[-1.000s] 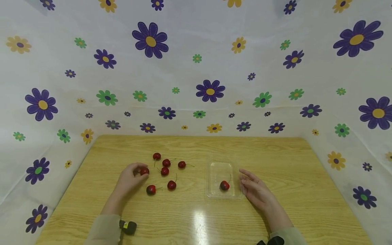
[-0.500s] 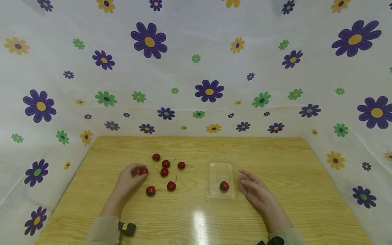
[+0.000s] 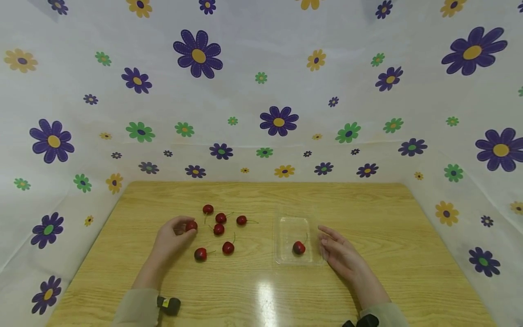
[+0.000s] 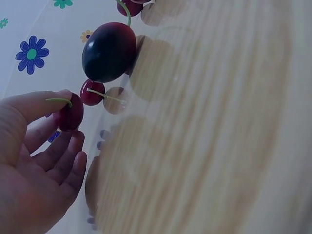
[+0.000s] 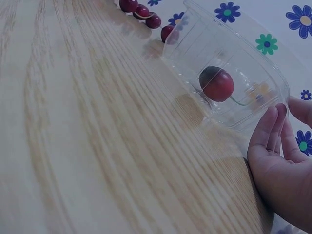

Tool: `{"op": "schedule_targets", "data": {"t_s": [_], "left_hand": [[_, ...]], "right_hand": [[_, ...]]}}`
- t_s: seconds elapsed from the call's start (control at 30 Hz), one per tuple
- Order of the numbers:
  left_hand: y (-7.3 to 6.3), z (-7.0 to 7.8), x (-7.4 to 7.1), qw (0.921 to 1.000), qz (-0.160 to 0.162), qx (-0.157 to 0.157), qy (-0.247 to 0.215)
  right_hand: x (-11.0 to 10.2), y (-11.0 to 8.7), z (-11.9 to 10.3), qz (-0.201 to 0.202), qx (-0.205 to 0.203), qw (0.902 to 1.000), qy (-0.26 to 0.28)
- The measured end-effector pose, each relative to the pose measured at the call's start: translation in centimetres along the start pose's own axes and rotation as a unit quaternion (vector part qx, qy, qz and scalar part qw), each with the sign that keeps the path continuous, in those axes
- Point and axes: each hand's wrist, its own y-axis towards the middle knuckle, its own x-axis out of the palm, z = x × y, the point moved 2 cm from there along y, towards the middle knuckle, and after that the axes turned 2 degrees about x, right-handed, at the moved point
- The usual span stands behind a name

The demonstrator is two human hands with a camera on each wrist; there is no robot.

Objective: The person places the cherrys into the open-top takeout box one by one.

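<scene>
My left hand (image 3: 173, 236) pinches a dark red cherry (image 4: 69, 112) between thumb and fingertips, at the left of a loose group. Its green stem shows in the left wrist view. Just right of that hand lie several cherries with stems, among them a two-toned cherry (image 3: 200, 254) nearest the front. My right hand (image 3: 345, 256) stands at the right side of a clear plastic container (image 3: 279, 240), its fingers loosely bent and touching the wall. Inside the container sits one cherry (image 5: 217, 84), dark on one side, its stem pointing away.
The wooden table (image 3: 367, 213) carries everything. A white curtain (image 3: 261, 91) printed with flowers rises behind it and on both sides. The container stands right of the group, with bare wood between them.
The left hand and the cherry in its fingers have shifted very slightly. My right hand, the container and the other cherries stay in place; the whole view drifts a little.
</scene>
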Motion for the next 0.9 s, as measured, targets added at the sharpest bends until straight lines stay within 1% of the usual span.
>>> {"op": "schedule_targets", "data": {"t_s": [0.2,0.47,0.67,0.8,0.9], "left_hand": [[-0.1,0.5,0.4,0.9998,-0.007,0.006,-0.020],[-0.2,1.3,1.2,0.9994,-0.004,0.009,-0.035],[-0.4,1.9,1.9,0.9987,-0.016,0.014,-0.045],[-0.1,2.6,2.4,0.9981,-0.014,0.047,-0.036],[0.4,3.3,2.9,0.9963,-0.007,0.083,-0.020]], "right_hand": [[0.1,0.1,0.0,-0.005,0.000,1.0000,0.004],[0.2,0.2,0.0,0.020,0.007,0.9998,-0.001],[0.3,0.1,-0.1,0.024,0.009,0.9997,-0.005],[0.3,0.1,-0.1,0.015,0.007,0.9998,-0.006],[0.2,0.1,-0.1,0.012,0.006,0.9999,-0.007]]}}
